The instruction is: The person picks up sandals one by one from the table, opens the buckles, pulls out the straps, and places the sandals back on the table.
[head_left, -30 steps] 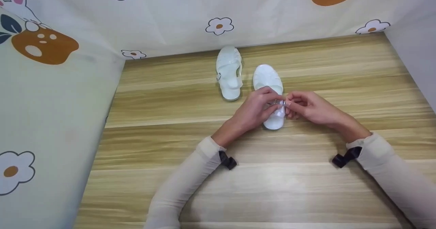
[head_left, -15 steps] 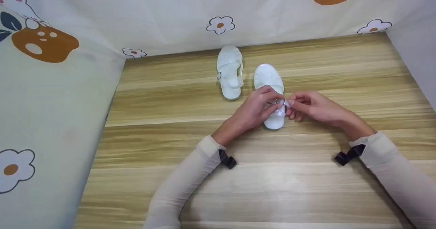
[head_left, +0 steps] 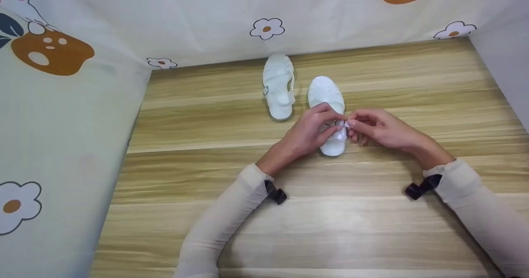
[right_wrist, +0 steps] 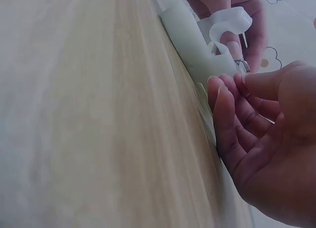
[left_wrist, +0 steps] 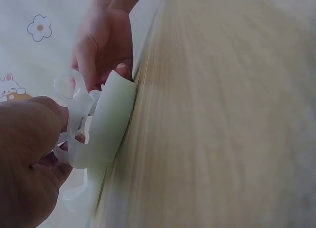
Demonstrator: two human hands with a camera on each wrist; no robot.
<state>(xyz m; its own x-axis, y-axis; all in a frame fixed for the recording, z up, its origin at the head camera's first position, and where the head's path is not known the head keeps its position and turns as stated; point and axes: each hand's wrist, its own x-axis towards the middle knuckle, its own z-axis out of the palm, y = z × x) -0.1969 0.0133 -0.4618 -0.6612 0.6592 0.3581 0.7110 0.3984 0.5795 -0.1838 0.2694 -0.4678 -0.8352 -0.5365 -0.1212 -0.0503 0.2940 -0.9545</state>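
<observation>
A white jelly sandal (head_left: 325,89) lies on the wooden surface, toe pointing away from me. My left hand (head_left: 308,127) reaches over it from the left and holds its ankle strap near a small metal buckle (right_wrist: 242,65), which shows in the right wrist view. On the sandal's right side my right hand (head_left: 378,129) pinches the strap's end between thumb and index finger, its other fingers loosely bent. The fingers partly hide the buckle, and I cannot tell how the strap lies in it. In the left wrist view the sandal's pale heel (left_wrist: 111,122) faces me.
The matching white sandal (head_left: 277,69) lies to the left, its toe near the back wall. Pale cloth walls (head_left: 206,26) with printed flowers enclose the wood-grain surface (head_left: 322,228) at the back and sides.
My right hand drew slightly to the right with the strap's end, then came back a little toward the buckle. The left hand and both sandals stay nearly in place.
</observation>
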